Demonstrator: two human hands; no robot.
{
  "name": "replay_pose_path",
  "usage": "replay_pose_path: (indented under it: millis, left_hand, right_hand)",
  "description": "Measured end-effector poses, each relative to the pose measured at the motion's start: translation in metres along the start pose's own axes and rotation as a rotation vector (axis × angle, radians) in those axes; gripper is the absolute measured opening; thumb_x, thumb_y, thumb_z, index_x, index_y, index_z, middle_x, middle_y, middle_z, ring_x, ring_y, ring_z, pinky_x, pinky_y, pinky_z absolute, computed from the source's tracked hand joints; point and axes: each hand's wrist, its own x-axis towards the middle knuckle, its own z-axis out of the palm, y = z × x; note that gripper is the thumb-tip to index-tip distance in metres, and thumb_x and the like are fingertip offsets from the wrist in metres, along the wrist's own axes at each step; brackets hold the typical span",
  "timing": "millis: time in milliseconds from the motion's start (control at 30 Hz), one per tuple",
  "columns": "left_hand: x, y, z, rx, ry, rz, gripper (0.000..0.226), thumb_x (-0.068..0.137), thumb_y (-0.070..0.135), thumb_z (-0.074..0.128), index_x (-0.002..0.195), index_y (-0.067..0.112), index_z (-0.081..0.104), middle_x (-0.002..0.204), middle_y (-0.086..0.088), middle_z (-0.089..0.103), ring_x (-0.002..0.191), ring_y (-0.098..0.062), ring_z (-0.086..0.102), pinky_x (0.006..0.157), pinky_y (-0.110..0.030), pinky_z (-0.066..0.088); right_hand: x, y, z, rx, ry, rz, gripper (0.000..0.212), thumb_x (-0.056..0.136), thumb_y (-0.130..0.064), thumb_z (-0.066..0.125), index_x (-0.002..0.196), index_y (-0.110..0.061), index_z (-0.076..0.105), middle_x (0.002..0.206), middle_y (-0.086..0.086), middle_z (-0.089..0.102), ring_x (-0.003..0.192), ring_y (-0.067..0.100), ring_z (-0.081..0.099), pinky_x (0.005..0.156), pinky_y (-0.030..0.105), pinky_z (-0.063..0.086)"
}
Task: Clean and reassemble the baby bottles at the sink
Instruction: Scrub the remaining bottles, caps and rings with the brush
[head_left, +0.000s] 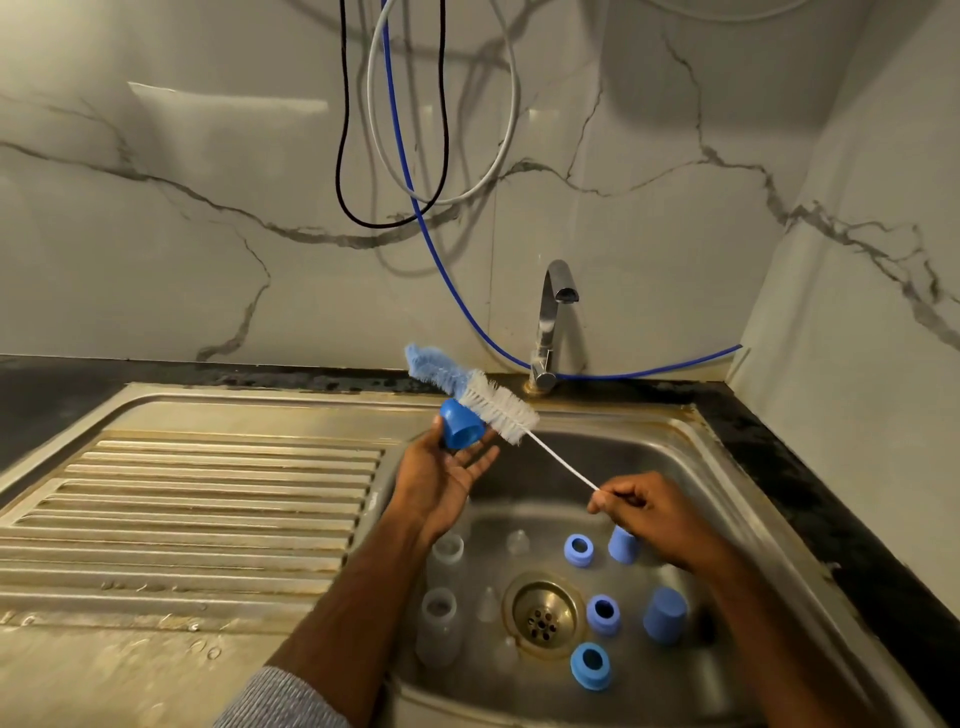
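Note:
My left hand holds a blue bottle cap at its fingertips above the sink's left edge. My right hand pinches the thin white handle of a bottle brush, whose white and blue bristles lie just behind the cap and touch it. Down in the sink basin lie three blue collar rings, two blue caps, clear bottles and clear teats, all apart.
A chrome tap stands behind the basin, no water running. The ribbed steel drainboard spreads to the left. The drain sits mid-basin. Black, white and blue hoses hang on the marble wall.

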Motion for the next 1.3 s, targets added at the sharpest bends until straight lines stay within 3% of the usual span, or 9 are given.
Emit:
replay_pose_path:
  millis: [67, 200, 333, 433, 600, 700, 800, 1167, 1300]
  left_hand:
    - [0.0, -0.004, 0.001, 0.075, -0.008, -0.007, 0.038, 0.104, 0.04, 0.044, 0.131, 0.016, 0.056, 0.13, -0.019, 0.067, 0.12, -0.034, 0.065, 0.105, -0.051, 0.049]
    - [-0.004, -0.016, 0.009, 0.21, -0.041, 0.076, 0.035, 0.093, 0.023, 0.064, 0.126, 0.013, 0.06, 0.129, -0.014, 0.062, 0.112, -0.029, 0.066, 0.089, -0.042, 0.06]
    - [-0.005, -0.006, -0.001, 0.774, 0.06, 0.339, 0.045, 0.084, 0.016, 0.078, 0.125, 0.021, 0.061, 0.121, -0.001, 0.069, 0.103, -0.012, 0.07, 0.076, -0.02, 0.058]
    - [-0.004, -0.001, -0.008, 0.979, 0.142, 0.461, 0.057, 0.078, 0.016, 0.084, 0.129, 0.02, 0.059, 0.119, 0.009, 0.068, 0.104, -0.005, 0.067, 0.079, -0.018, 0.057]
    - [-0.001, -0.014, -0.006, 0.923, 0.04, 0.48, 0.057, 0.074, 0.009, 0.087, 0.125, 0.017, 0.063, 0.116, 0.008, 0.073, 0.107, -0.002, 0.068, 0.083, -0.015, 0.056]
    - [0.001, -0.006, -0.009, 0.769, 0.07, 0.497, 0.054, 0.076, 0.007, 0.084, 0.125, 0.017, 0.063, 0.113, 0.007, 0.074, 0.104, -0.004, 0.07, 0.079, -0.015, 0.056]
    - [0.001, 0.006, -0.016, 0.742, 0.077, 0.494, 0.053, 0.076, 0.01, 0.084, 0.122, 0.023, 0.063, 0.115, 0.007, 0.072, 0.104, -0.005, 0.07, 0.079, -0.02, 0.058]
    - [0.003, 0.004, -0.015, 0.763, 0.042, 0.482, 0.049, 0.077, 0.011, 0.084, 0.118, 0.027, 0.062, 0.112, 0.009, 0.072, 0.102, -0.002, 0.07, 0.077, -0.017, 0.057]
    - [-0.001, -0.009, -0.008, 0.75, -0.092, 0.442, 0.048, 0.079, 0.017, 0.08, 0.124, 0.019, 0.063, 0.117, 0.006, 0.073, 0.11, -0.011, 0.069, 0.083, -0.02, 0.057]
  right_hand:
    - [-0.001, 0.0, 0.002, -0.016, -0.002, -0.008, 0.021, 0.098, -0.023, 0.062, 0.083, -0.028, 0.077, 0.077, 0.015, 0.071, 0.078, 0.036, 0.067, 0.077, 0.047, 0.056]
    - [0.007, -0.013, 0.022, -0.032, 0.026, -0.052, 0.02, 0.098, -0.026, 0.063, 0.084, -0.036, 0.073, 0.072, -0.002, 0.071, 0.066, 0.014, 0.065, 0.067, 0.028, 0.053]
    - [0.005, -0.001, 0.002, -0.029, -0.026, -0.016, 0.021, 0.098, -0.023, 0.063, 0.085, -0.033, 0.077, 0.081, -0.01, 0.075, 0.078, 0.012, 0.071, 0.08, 0.036, 0.058]
    - [0.003, 0.007, -0.002, -0.083, -0.038, -0.004, 0.023, 0.098, -0.025, 0.063, 0.083, -0.036, 0.076, 0.086, -0.012, 0.076, 0.085, 0.007, 0.071, 0.088, 0.042, 0.057]
    - [0.007, -0.009, 0.019, -0.117, 0.064, -0.053, 0.027, 0.09, -0.057, 0.053, 0.092, -0.039, 0.073, 0.084, -0.015, 0.072, 0.083, 0.004, 0.068, 0.083, 0.041, 0.057]
    - [0.008, -0.004, 0.008, -0.117, 0.129, -0.062, 0.012, 0.095, -0.039, 0.064, 0.089, -0.041, 0.073, 0.086, -0.022, 0.073, 0.087, 0.001, 0.068, 0.086, 0.039, 0.056]
    - [0.005, 0.005, -0.005, -0.118, 0.143, -0.065, 0.022, 0.096, -0.025, 0.066, 0.085, -0.044, 0.071, 0.086, -0.023, 0.073, 0.087, 0.0, 0.068, 0.088, 0.037, 0.056]
    - [0.008, 0.005, -0.002, -0.094, 0.088, -0.049, 0.023, 0.097, -0.023, 0.064, 0.083, -0.038, 0.073, 0.084, -0.02, 0.074, 0.086, 0.0, 0.069, 0.087, 0.033, 0.055]
    - [0.01, 0.0, 0.012, -0.087, 0.123, -0.061, 0.018, 0.097, -0.025, 0.064, 0.084, -0.034, 0.073, 0.08, -0.011, 0.073, 0.079, 0.005, 0.068, 0.079, 0.032, 0.055]
